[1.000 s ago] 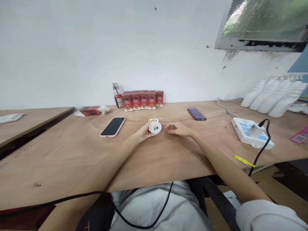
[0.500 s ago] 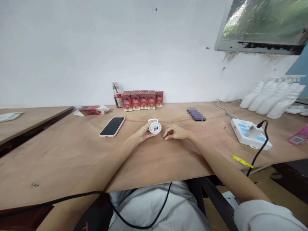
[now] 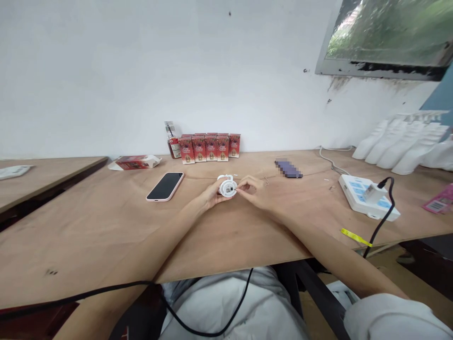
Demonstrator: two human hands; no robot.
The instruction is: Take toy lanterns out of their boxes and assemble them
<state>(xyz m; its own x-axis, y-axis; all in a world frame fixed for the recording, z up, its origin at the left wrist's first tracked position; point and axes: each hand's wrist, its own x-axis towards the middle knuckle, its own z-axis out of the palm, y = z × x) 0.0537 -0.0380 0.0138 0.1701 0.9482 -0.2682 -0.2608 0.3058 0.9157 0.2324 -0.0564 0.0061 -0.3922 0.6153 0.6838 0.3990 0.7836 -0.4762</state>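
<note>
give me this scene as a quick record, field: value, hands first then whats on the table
left hand: grip around a white round piece, recessed side facing the camera
right hand: fingertips at the piece's near rim; whether they pinch anything is too small to tell
phone: lying screen up, pink edge, dark screen
red boxes: upright cluster by the wall
bottle: standing left of the boxes
power strip: white, adapter plugged in
yellow strip: near the front edge
</note>
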